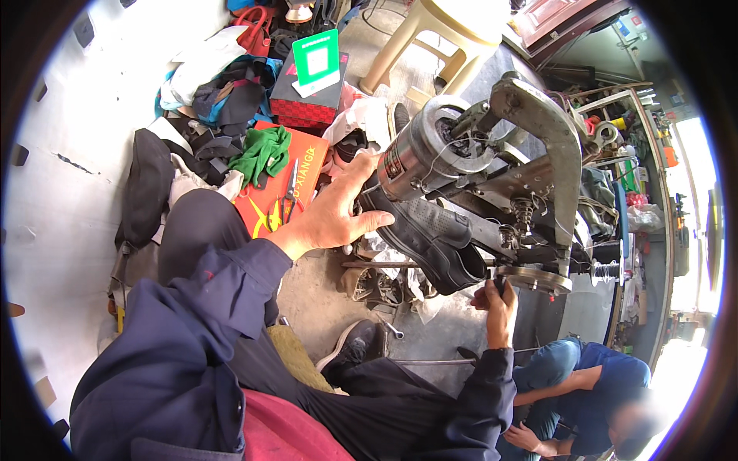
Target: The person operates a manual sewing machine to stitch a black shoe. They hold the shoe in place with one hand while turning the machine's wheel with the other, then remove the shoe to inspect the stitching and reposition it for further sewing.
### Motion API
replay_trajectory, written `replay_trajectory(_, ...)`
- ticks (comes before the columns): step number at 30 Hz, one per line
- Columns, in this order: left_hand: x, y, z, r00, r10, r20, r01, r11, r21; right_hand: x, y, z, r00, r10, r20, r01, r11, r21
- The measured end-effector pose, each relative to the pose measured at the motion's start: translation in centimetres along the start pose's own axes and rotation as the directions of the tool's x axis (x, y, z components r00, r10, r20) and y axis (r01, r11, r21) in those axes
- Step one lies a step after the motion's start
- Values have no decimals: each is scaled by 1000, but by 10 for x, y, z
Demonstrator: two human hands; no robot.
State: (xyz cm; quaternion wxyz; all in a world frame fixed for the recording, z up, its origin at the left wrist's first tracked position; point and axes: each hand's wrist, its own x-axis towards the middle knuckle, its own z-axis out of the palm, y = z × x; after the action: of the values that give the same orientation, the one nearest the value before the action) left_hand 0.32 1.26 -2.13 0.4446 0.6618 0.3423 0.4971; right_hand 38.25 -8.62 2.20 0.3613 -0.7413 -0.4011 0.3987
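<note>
Two bare hands show in our head view; our left hand (330, 219) is spread at the toe of a black shoe (423, 234), thumb over the upper and the other fingers partly hidden, so we cannot tell whether it truly grips; our right hand (500, 311) is curled round a dark knob (500, 285) at the edge of a metal wheel (534, 279) on the sewing machine (565, 142); the shoe lies slantwise beside the machine's metal arm, its opening toward our right hand. We judge that a loose left hold could let the shoe twist and pucker or misplace a stitch; jerky turning of the wheel could snag the thread. As for writing, an orange-red box (257, 209) carries large, legible yellow lettering beside a yellow emblem, with scissors (290, 188) resting on it; a green stand (327, 54) on a red-and-black box (300, 111) shows a white square code under a line too small for us to read; the label (393, 164) on the machine's cylinder is likewise unreadable.
</note>
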Motion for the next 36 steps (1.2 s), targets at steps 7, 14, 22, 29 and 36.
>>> replay_trajectory(7, 0, 5, -1, 1000, 4, 24, -4, 1000, -12, -5, -37, -73, 842, -364, -399, 311, 931, -193)
replay_trajectory(14, 0, 7, 2, 1000, 10, -8, -11, 995, -95, 45, 49, -100, 905, -97, -414, 83, 995, -52)
replay_trajectory(22, -3, 0, 4, 999, -36, -6, 37, 999, 5, 7, 9, -7, 999, -22, 39, 21, 1000, 14)
replay_trajectory(29, 0, 18, -2, 995, -69, 69, 75, 993, -90, 4, -31, -87, 848, -311, -429, 274, 950, -148)
replay_trajectory(36, 1, 13, -1, 994, -85, 73, 93, 990, -109, 47, 60, -78, 941, -29, -336, -13, 993, -120)
